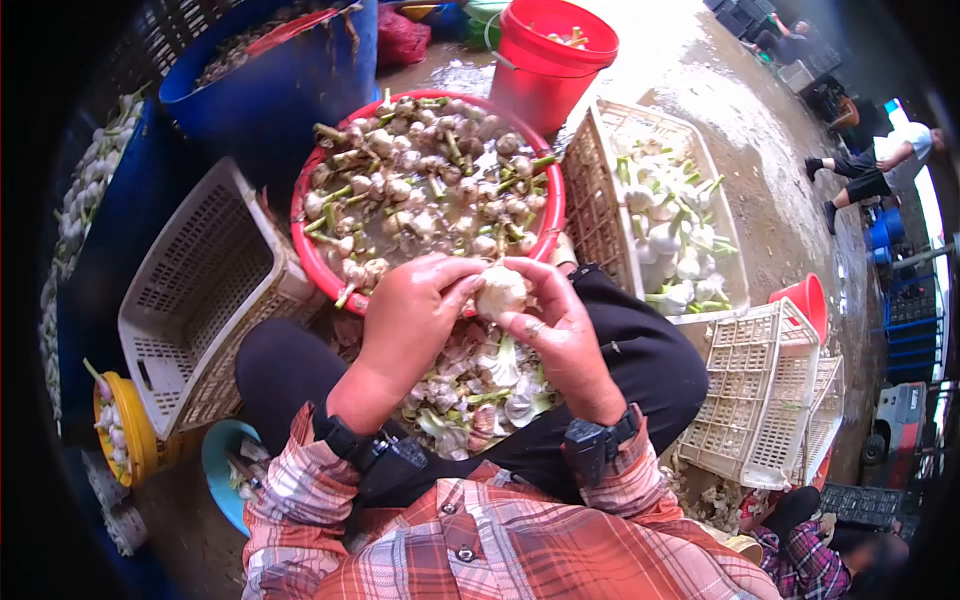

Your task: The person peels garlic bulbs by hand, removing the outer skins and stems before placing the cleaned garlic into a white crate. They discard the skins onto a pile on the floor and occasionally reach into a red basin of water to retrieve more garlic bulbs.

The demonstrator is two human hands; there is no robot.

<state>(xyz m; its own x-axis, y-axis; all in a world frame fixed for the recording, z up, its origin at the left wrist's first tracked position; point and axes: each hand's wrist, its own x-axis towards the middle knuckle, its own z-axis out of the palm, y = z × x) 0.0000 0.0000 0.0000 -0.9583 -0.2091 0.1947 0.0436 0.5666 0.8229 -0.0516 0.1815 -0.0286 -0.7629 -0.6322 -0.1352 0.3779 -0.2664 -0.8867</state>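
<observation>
Between my two hands is a whitish garlic bulb [502, 292], held just over the near rim of a red tub [299, 215]. My left hand [415, 310] pinches the bulb from the left with thumb and fingers. From the right, my right hand [556, 325] grips it, its thumb below and fingers above. In the tub, many brownish garlic bulbs with cut stems [400, 190] lie in murky water. Beneath my hands, a heap of garlic peelings and leaves [485, 390] lies between my legs.
Right of the tub stands a cream crate [600, 190] with cleaned garlic; behind it, a red bucket [545, 70]. Crates [745, 390] are stacked at right. An angled crate [200, 290], yellow bucket [145, 430] and blue barrels [270, 100] are at left. Someone walks [890, 165] far right.
</observation>
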